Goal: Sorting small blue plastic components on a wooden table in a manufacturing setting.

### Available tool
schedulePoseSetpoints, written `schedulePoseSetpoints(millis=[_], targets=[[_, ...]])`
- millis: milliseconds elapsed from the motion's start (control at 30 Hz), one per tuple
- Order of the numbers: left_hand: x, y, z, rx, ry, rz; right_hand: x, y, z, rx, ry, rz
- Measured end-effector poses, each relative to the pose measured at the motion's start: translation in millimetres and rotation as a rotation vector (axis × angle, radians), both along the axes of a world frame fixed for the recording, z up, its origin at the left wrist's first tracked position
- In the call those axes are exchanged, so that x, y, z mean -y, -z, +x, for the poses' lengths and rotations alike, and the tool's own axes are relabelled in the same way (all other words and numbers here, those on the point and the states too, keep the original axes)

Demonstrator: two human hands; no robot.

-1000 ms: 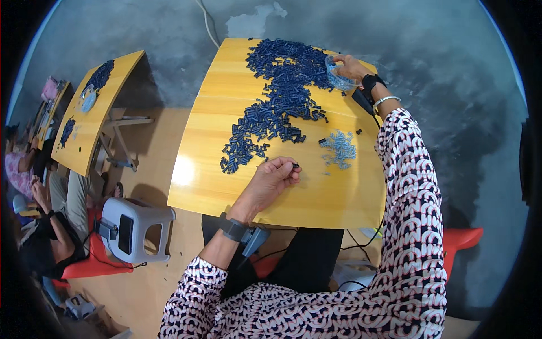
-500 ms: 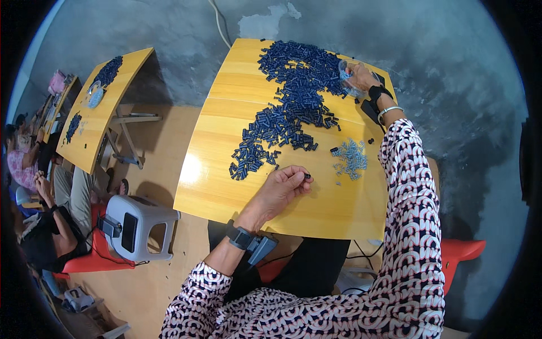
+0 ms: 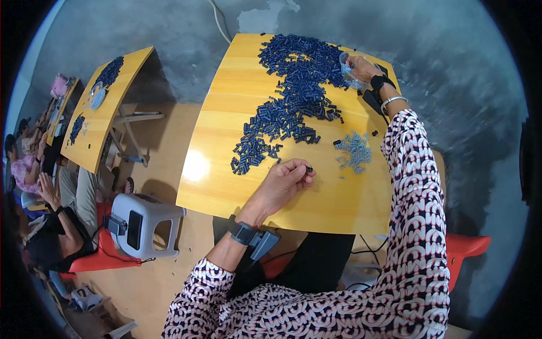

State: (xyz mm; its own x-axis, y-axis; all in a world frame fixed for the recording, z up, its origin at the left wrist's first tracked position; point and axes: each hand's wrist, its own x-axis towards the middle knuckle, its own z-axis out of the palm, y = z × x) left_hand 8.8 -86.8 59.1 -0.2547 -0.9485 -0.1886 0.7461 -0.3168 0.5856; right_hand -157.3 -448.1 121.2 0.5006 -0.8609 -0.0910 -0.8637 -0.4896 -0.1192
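My left hand is over the near part of the yellow table, its thumb and fingers pinched on a small black cylinder. At the far right, my right hand dips its closed fingers into a clear plastic bowl with small light-blue pieces in it. Whatever those fingertips hold is hidden. A long heap of dark blue-black cylinders runs from the far edge toward my left hand. Right of that hand lies a loose pile of small pale blue-grey pieces.
The yellow table meets a grey wall at its far side. Two stray black pieces lie near my right sleeve. To the left stand a second table with similar heaps and a grey stool. A seated co-worker is beside it.
The whole view has shifted slightly. My left hand keeps the black cylinder pinched, and my right hand stays at the bowl. The co-worker's hand at the left has risen.
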Motion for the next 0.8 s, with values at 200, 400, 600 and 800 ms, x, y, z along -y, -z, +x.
schedulePoseSetpoints(millis=[200, 400, 600, 800], targets=[[0.4, -3.1, -0.4, -0.007, -0.018, 0.001, 2.1, -2.6, -2.2, -0.018, -0.055, -0.019], [-0.5, -5.5, -0.9, -0.014, -0.026, -0.004, 2.5, -3.9, -7.9, 0.255, 0.130, 0.157], [0.5, -3.6, -1.7, -0.009, -0.017, -0.015, 10.2, -0.7, -24.2, 0.417, 0.193, 0.245], [-1.9, -6.2, 0.3, -0.011, -0.033, -0.006, -1.4, -12.2, -22.7, 0.767, 0.339, 0.343]])
